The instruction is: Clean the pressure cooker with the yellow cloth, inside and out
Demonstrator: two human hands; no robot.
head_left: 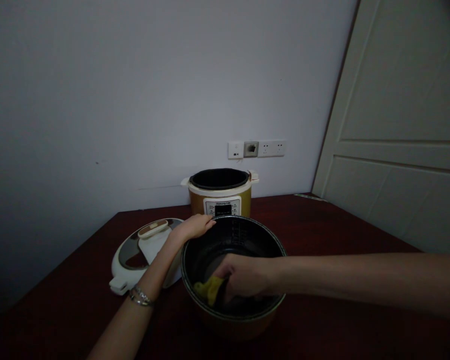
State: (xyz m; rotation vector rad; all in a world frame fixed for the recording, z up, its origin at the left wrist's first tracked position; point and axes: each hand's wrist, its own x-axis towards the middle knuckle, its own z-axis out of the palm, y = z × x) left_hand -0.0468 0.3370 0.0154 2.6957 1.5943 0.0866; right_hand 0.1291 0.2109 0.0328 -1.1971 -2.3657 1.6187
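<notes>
A dark inner cooking pot stands on the dark red table in front of me. My right hand reaches into the pot and is closed on a yellow sponge pressed against the pot's inside wall. Resting on the pot's far left rim is my left hand, fingers together and curled over the edge, steadying it. A bracelet sits on my left wrist.
Behind the pot stands a golden rice cooker body with its top open. Its white lid lies on the table to the left. Wall sockets sit above; a white door is at right.
</notes>
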